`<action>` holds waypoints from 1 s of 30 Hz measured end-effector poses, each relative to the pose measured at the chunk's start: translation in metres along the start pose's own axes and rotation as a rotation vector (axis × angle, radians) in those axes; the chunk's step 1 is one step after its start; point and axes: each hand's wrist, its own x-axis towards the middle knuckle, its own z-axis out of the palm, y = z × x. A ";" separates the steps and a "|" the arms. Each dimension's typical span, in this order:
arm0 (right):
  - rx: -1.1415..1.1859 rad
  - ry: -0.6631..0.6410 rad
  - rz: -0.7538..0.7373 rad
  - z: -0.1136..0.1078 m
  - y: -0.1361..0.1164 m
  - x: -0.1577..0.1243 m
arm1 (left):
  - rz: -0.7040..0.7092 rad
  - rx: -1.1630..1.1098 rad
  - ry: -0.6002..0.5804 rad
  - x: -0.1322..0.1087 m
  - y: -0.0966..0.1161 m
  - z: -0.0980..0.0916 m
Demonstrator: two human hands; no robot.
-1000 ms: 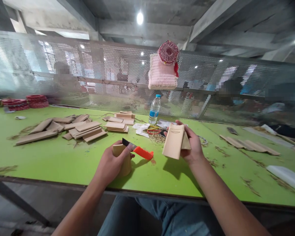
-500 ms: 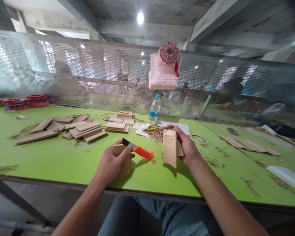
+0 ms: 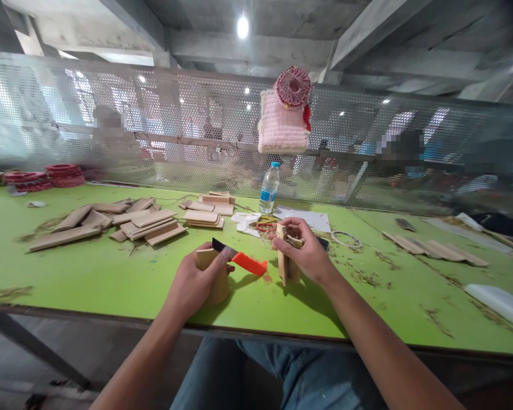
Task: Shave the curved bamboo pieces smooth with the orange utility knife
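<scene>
My left hand (image 3: 196, 279) is closed around a curved tan piece (image 3: 218, 288) and also pins a knife with an orange handle (image 3: 250, 264) under its thumb. The knife's dark blade points up and to the left. My right hand (image 3: 305, 250) grips a couple of tan pieces (image 3: 284, 262), held upright and seen nearly edge-on above the green table (image 3: 248, 307). Part of their surface is hidden by the fingers. A dark object (image 3: 324, 243) shows just behind my right hand.
Tan pieces lie in a pile (image 3: 149, 222) at left and a stack (image 3: 202, 218) at centre. A bottle (image 3: 269, 188) stands behind my hands. More slats (image 3: 434, 250) and a white object (image 3: 498, 304) lie at right. A perforated screen (image 3: 175, 131) rises behind.
My right hand has turned the tan pieces from broad face to edge-on and shifted slightly left. The dark object behind it has come into view. My left hand is nearly unchanged.
</scene>
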 end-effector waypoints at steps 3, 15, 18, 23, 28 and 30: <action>-0.071 0.114 -0.011 0.003 0.000 0.001 | -0.013 -0.009 0.002 0.000 -0.001 0.000; 0.551 0.186 0.562 -0.007 0.012 0.013 | -0.059 -0.009 -0.017 0.001 -0.002 -0.002; 0.598 0.136 0.541 -0.006 0.014 0.012 | -0.065 -0.001 -0.011 0.001 -0.002 -0.002; 0.555 0.149 0.545 -0.006 0.009 0.010 | -0.040 0.025 -0.008 0.001 -0.002 -0.003; 0.386 0.144 0.536 0.000 0.005 0.006 | -0.038 0.015 -0.006 0.001 -0.003 -0.004; 0.369 0.179 0.540 0.003 0.004 0.006 | -0.055 0.017 -0.003 0.001 -0.002 -0.003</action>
